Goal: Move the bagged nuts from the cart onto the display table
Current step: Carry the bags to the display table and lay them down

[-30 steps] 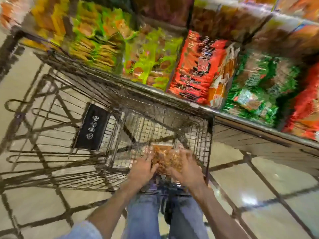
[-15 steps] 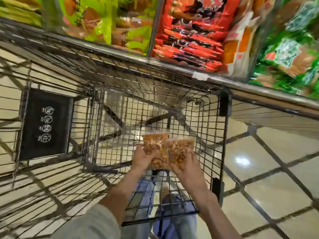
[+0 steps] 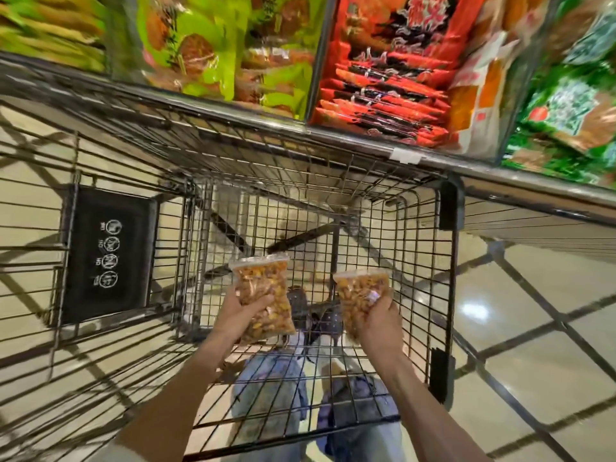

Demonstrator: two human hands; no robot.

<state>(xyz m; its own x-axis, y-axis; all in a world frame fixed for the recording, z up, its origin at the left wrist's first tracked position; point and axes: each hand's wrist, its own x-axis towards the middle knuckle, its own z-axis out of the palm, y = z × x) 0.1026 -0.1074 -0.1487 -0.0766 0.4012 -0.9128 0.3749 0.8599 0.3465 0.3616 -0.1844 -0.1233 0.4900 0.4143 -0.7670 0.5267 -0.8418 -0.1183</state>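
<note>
I hold two clear bags of brown nuts above the wire cart (image 3: 446, 295). My left hand (image 3: 238, 315) grips the lower half of the left bag of nuts (image 3: 263, 295), which stands upright. My right hand (image 3: 380, 323) is closed on the right bag of nuts (image 3: 360, 295), also upright. The two bags are apart, side by side, over the cart's near compartment. The display table (image 3: 366, 140) runs along the cart's far side, its metal rim just beyond the basket.
The table's bins hold green packets (image 3: 213, 51), red packets (image 3: 383, 91) and green-white packets (image 3: 573, 105). A black plastic flap (image 3: 106, 255) sits in the cart at left. Glossy tiled floor (image 3: 520, 321) lies to the right. My legs show through the cart's mesh.
The two bags, held together low in the cart before, are now separated, one in each hand, and raised. The view has moved closer to the cart and table.
</note>
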